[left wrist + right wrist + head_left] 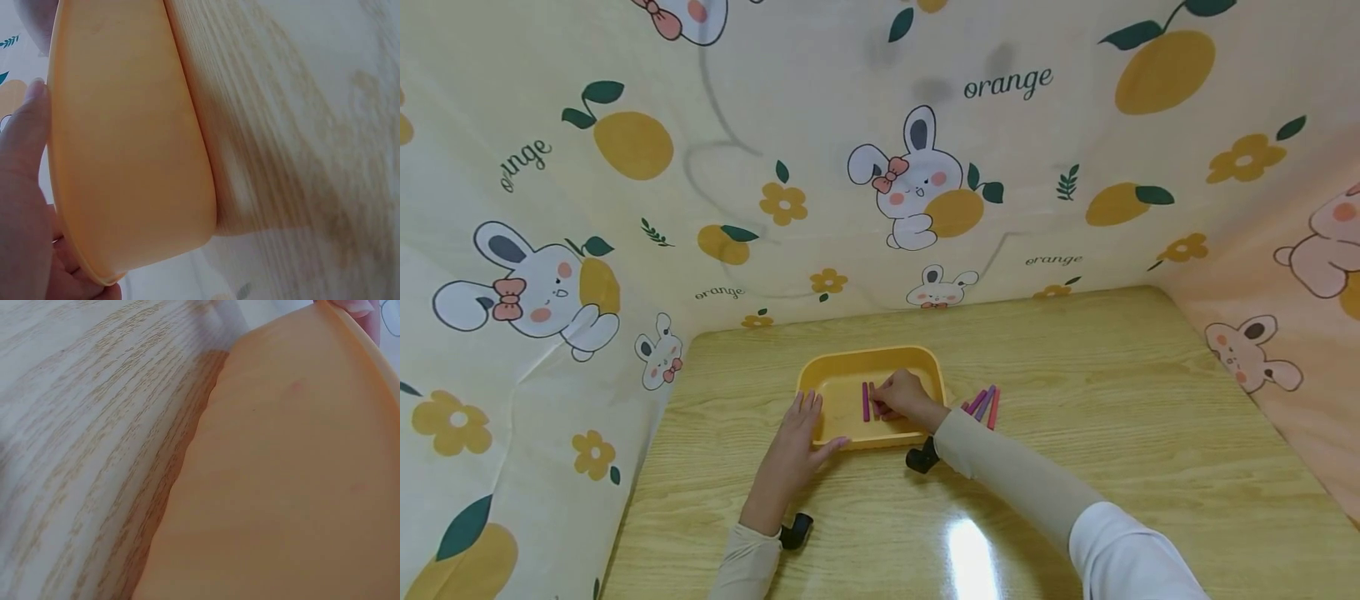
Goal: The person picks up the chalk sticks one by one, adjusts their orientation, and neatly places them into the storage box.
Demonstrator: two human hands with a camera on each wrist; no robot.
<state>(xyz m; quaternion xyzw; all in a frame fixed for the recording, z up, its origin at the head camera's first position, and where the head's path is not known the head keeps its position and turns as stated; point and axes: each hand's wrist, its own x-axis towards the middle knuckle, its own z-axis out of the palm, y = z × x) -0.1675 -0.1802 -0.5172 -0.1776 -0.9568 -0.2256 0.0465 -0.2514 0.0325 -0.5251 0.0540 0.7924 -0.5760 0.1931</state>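
Note:
A yellow rectangular tray stands on the table. My left hand holds its front left corner. In the left wrist view the thumb lies along the tray's rim, with other fingers bent round the corner. Inside the tray, my right hand has its fingertips together on a reddish crayon-like stick, partly covered by the fingers. Left of that lies a purple stick, roughly parallel to it. More sticks show partly under the right hand. The right wrist view shows mainly the tray's outer wall, not the fingertips.
Several purple, violet and coral sticks lie on the wood-grain table just right of the tray, partly behind the right wrist. Printed cloth with rabbits and oranges hangs along the back and sides. Black wrist devices sit by both wrists.

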